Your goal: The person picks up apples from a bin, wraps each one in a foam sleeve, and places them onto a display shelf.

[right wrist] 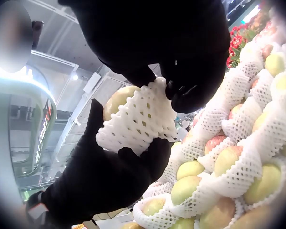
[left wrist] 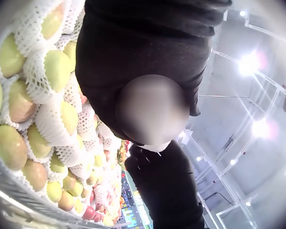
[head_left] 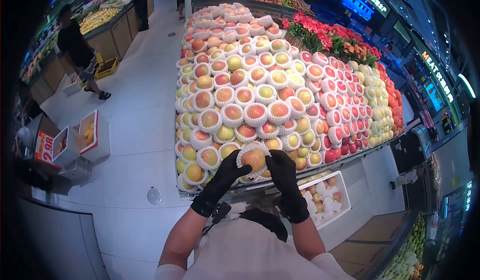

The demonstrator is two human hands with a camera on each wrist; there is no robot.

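Note:
Both black-gloved hands hold one yellow-red apple (head_left: 254,160) in a white foam net, above the front edge of the fruit display. My left hand (head_left: 222,177) grips its left side, thumb on the front; my right hand (head_left: 284,180) pinches the net's right edge. Seen from the right wrist, the foam net (right wrist: 138,117) wraps most of the apple (right wrist: 119,100), with the left hand (right wrist: 109,167) below and the right hand (right wrist: 157,38) above. In the left wrist view the left hand (left wrist: 143,43) and a blurred patch hide most of the apple; the right hand (left wrist: 167,183) is below.
Netted apples (head_left: 232,112) cover the sloping display, with red flowers (head_left: 320,30) at its back right. A white foam box (head_left: 342,207) with fruit and nets stands below right. At left are white crates (head_left: 97,150) on the floor and a person (head_left: 75,40) in the aisle.

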